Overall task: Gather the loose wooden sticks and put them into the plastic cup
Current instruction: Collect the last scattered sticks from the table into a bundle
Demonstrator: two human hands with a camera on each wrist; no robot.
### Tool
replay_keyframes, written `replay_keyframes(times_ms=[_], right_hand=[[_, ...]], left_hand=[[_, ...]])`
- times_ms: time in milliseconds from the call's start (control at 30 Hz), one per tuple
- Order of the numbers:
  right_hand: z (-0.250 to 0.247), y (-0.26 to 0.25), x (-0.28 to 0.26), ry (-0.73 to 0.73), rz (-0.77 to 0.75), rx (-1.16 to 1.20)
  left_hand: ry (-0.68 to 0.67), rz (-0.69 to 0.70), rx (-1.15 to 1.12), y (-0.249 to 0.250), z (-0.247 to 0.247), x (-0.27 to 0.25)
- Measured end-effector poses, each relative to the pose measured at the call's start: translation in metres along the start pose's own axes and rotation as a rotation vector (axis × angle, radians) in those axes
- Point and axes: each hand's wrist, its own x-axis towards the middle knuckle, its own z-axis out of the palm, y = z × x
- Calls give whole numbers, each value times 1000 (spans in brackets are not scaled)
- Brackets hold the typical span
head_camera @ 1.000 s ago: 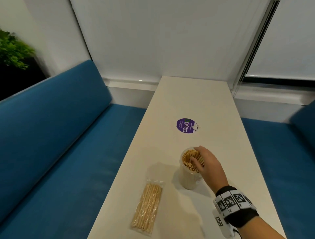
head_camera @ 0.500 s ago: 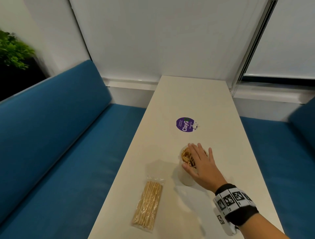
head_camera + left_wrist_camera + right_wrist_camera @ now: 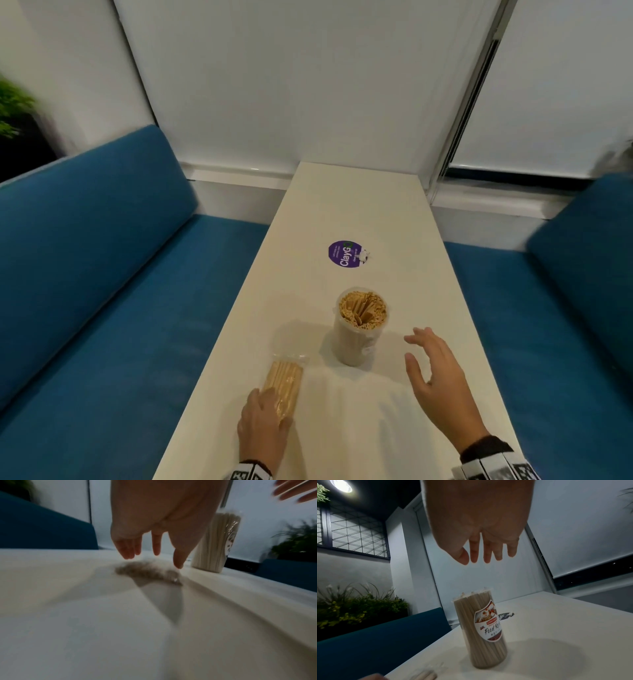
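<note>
A clear plastic cup [image 3: 356, 337] [image 3: 483, 632] [image 3: 215, 543] packed with upright wooden sticks [image 3: 362, 310] stands mid-table; its label reads "Food". A clear packet of wooden sticks [image 3: 284, 383] [image 3: 147, 570] lies flat to the cup's near left. My left hand [image 3: 265, 425] [image 3: 150, 550] hovers with straight fingers over the packet's near end; contact is unclear. My right hand [image 3: 435, 373] [image 3: 488, 555] hangs open and empty in the air, right of the cup and apart from it.
The narrow white table [image 3: 376, 212] runs away from me to a white wall. A purple round sticker [image 3: 345, 255] lies beyond the cup. Blue bench seats [image 3: 102, 274] flank both sides. Green plants [image 3: 356, 608] stand behind the left bench.
My right hand has lifted off the cup's top and pulled back to the right. My left hand has come into view at the stick packet's near end.
</note>
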Motion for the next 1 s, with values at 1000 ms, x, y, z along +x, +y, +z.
replay_keyframes(times_ms=[1000], right_hand=[[-12, -57, -97, -243, 393, 823]], left_hand=[[-297, 547, -318, 50, -68, -111]])
